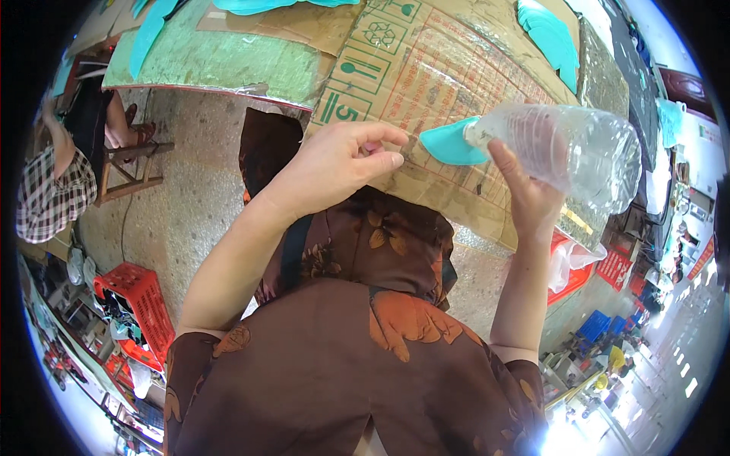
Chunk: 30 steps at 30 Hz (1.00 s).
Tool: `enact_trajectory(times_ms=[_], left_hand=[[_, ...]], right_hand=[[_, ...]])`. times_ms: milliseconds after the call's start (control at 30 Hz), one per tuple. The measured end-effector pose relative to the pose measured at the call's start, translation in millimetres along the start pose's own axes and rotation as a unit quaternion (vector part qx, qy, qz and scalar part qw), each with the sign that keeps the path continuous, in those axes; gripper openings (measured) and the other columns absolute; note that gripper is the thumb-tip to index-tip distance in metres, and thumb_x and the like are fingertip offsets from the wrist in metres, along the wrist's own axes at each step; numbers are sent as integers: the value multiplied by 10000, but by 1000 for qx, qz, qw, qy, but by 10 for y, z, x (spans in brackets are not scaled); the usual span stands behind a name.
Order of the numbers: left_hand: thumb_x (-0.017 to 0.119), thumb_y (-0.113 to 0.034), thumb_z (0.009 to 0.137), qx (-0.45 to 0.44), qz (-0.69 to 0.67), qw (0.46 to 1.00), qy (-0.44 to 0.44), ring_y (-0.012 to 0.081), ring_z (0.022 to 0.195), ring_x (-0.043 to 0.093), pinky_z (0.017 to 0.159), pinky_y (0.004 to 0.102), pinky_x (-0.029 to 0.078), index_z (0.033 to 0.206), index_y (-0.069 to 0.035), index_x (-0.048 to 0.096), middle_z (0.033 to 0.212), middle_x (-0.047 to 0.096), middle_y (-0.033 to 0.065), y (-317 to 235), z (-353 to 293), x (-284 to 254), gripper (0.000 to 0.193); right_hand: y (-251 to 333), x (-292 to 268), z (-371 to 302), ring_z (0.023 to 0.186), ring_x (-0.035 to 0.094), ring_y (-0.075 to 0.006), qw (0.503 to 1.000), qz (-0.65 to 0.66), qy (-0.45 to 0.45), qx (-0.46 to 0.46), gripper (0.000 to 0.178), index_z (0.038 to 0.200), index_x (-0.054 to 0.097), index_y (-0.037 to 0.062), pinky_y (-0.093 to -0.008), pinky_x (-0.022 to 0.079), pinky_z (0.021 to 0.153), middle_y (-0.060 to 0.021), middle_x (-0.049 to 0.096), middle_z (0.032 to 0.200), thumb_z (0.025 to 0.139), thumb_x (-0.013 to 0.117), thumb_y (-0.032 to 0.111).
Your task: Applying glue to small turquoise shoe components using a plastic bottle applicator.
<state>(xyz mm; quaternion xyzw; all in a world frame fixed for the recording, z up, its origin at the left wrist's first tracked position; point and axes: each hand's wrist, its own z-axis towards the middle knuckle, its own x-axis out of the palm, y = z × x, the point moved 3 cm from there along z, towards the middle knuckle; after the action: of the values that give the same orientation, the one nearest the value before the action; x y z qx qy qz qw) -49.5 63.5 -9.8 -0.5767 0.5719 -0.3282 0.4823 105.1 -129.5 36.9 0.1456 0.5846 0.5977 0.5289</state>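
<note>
My right hand [532, 199] grips a clear plastic bottle [566, 148], held up and tilted with its mouth pointing left. The bottle's mouth sits just over a teal cut-out piece [449, 146] lying on the flattened cardboard [426, 68]. My left hand [338, 161] is raised beside it, a little left of the bottle's mouth. Its thumb and fingertips are pinched together, and I cannot make out whether something small is between them. Both forearms rise from my brown flower-print clothing [365, 357].
The cardboard covers a worktable with several more teal pieces [551, 34] at its far edge. A person in a checked shirt [49, 190] sits at the left by a wooden stool [133, 163]. A red crate [141, 308] stands on the concrete floor [190, 205].
</note>
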Motion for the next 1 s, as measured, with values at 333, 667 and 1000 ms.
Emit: enact_trajectory(times_ms=[333, 667, 1000], left_hand=[[647, -200, 941, 2, -13, 1000, -10, 33, 657, 470, 607, 214, 414, 1162, -33, 672, 760, 558, -50, -38, 7, -37, 279], [622, -191, 948, -60, -104, 993, 16, 35, 575, 461, 525, 199, 388, 1232, -17, 635, 703, 524, -45, -54, 43, 3, 333], [611, -191, 958, -90, -86, 991, 56, 49, 561, 456, 530, 204, 385, 1345, 43, 529, 687, 524, -27, -137, 154, 158, 460]], right_hand=[[48, 265, -208, 1080, 630, -217, 985, -28, 162, 45, 546, 1243, 552, -32, -342, 498, 956, -132, 632, 1223, 771, 816, 43], [61, 36, -117, 1159, 575, -205, 991, -94, 90, -13, 527, 1234, 571, -5, -318, 474, 970, -145, 607, 1257, 766, 808, 38], [122, -47, -219, 1017, 631, -193, 999, 31, 19, 14, 546, 1270, 539, -45, -319, 500, 927, -102, 645, 1147, 795, 793, 45]])
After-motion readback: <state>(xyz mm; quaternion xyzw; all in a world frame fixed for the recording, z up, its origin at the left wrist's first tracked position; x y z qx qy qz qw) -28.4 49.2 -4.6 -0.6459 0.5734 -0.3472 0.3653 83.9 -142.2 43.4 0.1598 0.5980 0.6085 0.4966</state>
